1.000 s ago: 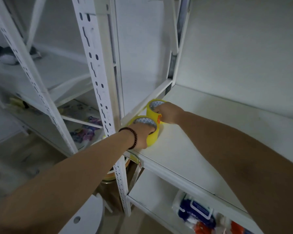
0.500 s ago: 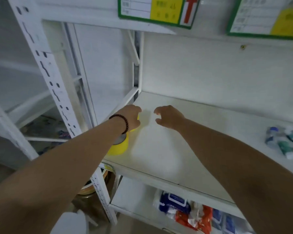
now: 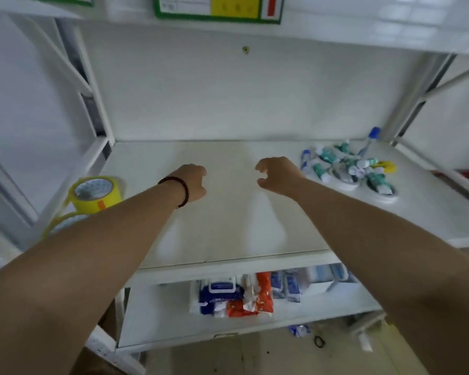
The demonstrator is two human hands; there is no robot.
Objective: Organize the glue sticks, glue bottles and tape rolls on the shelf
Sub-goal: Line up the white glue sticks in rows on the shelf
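**Both hands empty over the middle of the shelf**

The left hand (image 3: 194, 184) and right hand (image 3: 278, 174) hover side by side above the bare centre of the white shelf (image 3: 228, 239), a gap of shelf between them. Each grip is loosely curled with fingers apart and holds nothing. A dark bead bracelet (image 3: 183, 189) circles the left wrist.

The yellow tape rolls (image 3: 95, 194) sit at the shelf's left edge, at about 9 o'clock from the left hand and well apart from it; one roll stands clear on top, and a second yellow rim shows below it, partly hidden by the left forearm. Whether the two rolls touch cannot be told.

The pile of glue sticks and glue bottles (image 3: 347, 165) lies at about 3 o'clock from the right hand, near it but not touching. The tubes are white with green and blue labels, jumbled, and a blue-capped bottle (image 3: 370, 139) leans at the back of the pile. A small yellow item (image 3: 387, 166) lies at the pile's right side; it is too blurred to identify.

On the lower shelf (image 3: 228, 320), at 6 o'clock, lie blue, white and orange packets (image 3: 233, 296).
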